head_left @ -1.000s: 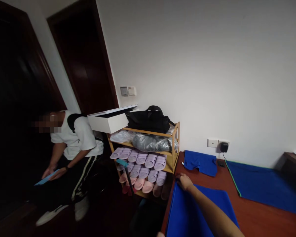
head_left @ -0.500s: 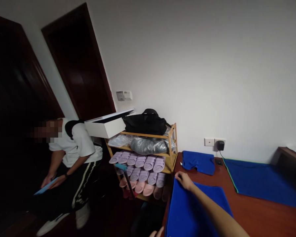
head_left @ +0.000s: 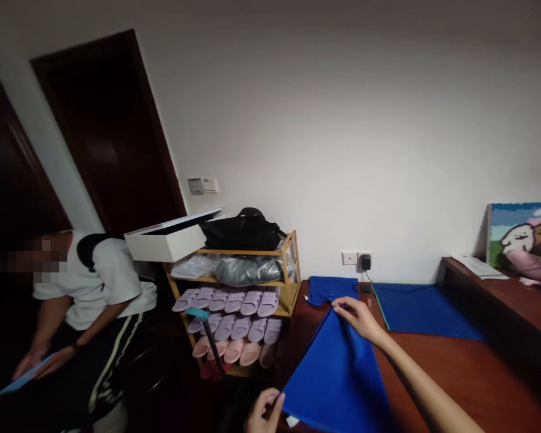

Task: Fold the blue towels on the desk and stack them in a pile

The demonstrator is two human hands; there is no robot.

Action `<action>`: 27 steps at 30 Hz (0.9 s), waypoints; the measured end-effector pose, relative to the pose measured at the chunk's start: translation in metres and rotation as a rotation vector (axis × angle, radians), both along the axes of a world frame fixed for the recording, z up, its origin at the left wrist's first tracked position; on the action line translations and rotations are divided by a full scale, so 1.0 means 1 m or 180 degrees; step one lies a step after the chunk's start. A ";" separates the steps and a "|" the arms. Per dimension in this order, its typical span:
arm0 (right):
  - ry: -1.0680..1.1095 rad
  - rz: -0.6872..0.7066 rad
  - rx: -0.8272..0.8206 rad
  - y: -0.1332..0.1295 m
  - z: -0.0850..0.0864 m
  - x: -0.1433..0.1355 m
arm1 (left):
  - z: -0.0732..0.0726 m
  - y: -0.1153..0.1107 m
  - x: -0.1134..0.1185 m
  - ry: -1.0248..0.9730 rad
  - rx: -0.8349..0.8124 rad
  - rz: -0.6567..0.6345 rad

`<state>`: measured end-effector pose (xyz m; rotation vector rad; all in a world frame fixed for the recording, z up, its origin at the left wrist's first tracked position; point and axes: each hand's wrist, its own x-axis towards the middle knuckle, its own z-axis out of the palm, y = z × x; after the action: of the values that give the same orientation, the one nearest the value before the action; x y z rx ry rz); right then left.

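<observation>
While hands (head_left: 359, 319) pinch blue cloth (head_left: 336, 379), left edge perhaps overhanging, tabletop (head_left: 437, 361) rightward

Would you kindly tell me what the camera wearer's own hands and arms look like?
The right hand and slim right forearm are bare: no glove, watch or sleeve shows. The left hand is ungloved too; its wrist lies out of frame.

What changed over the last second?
Right hand moved right, still pinching the far corner of the large blue cloth. Left hand came further into view, now pinching a near corner. View swung right. Small blue cloth and green-edged cloth stayed put.
</observation>
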<state>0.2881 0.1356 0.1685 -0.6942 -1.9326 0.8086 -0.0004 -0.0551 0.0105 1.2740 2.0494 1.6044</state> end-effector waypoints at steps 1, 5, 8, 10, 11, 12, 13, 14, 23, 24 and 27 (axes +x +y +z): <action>0.0033 -0.0071 0.0043 -0.002 0.005 0.009 | 0.012 0.001 0.000 0.0051 -0.0024 -0.0072; 0.0084 -0.0182 0.0214 -0.012 0.022 0.041 | 0.053 0.004 0.006 0.0434 -0.0149 -0.0768; 0.0045 -0.0154 0.0314 -0.026 0.031 0.060 | 0.072 0.003 0.016 0.0837 -0.0329 -0.1274; 0.0049 -0.0185 0.0358 -0.035 0.035 0.071 | 0.082 0.003 0.022 0.0992 -0.0277 -0.1282; 0.0072 -0.0221 0.0380 -0.038 0.037 0.076 | 0.087 0.003 0.024 0.1015 -0.0237 -0.1253; 0.0103 -0.0263 0.0399 -0.042 0.039 0.081 | 0.093 0.003 0.026 0.1005 -0.0219 -0.1240; 0.0136 -0.0305 0.0414 -0.045 0.042 0.087 | 0.099 0.004 0.026 0.0979 -0.0217 -0.1244; 0.0177 -0.0349 0.0423 -0.047 0.044 0.092 | 0.106 0.004 0.027 0.0952 -0.0218 -0.1251; 0.0652 -0.0947 0.0396 -0.074 0.073 0.135 | 0.195 0.008 0.030 0.0905 0.0173 -0.0996; 0.0696 -0.1019 0.0425 -0.080 0.076 0.139 | 0.204 0.007 0.032 0.0877 0.0221 -0.0975; 0.0847 -0.1153 0.0497 -0.102 0.083 0.151 | 0.230 0.001 0.037 0.0877 0.0375 -0.0956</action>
<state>0.4388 0.0332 0.2519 -0.7706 -1.5518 0.4909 0.0368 -0.0543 0.2400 1.8358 1.8123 1.4975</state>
